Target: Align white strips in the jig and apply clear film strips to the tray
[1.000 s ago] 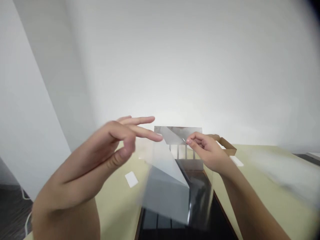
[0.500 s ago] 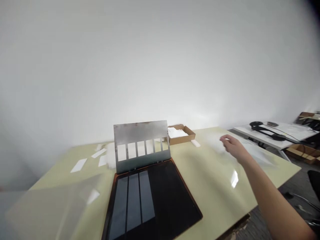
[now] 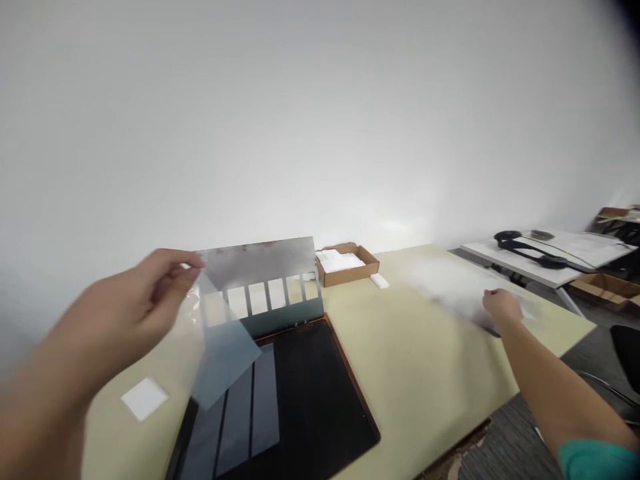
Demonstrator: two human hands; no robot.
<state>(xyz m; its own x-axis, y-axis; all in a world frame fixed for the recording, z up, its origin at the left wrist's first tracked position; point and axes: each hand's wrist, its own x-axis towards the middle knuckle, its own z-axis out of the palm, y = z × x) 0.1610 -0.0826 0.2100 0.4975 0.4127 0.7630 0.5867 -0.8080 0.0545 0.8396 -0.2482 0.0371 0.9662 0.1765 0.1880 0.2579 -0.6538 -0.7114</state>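
The left hand is raised at the near left, its thumb and fingers pinching the upper edge of a thin, translucent rectangular film sheet. This sheet hangs at a slant across the left part of a flat black rectangular panel with an orange-brown edge. Three grey-blue rectangular strips lie side by side on the panel's left half, partly behind the sheet. A grey metallic-looking plate with a row of rectangular cut-outs stands upright along the panel's far edge. The right hand, with fingers curled, is at the right over a blurred, whitish translucent pile; whether it grips anything there cannot be told. All rest on a pale yellow-green table. A white rectangular card lies left of the panel; an open brown cardboard box containing white sheets sits at the far side.
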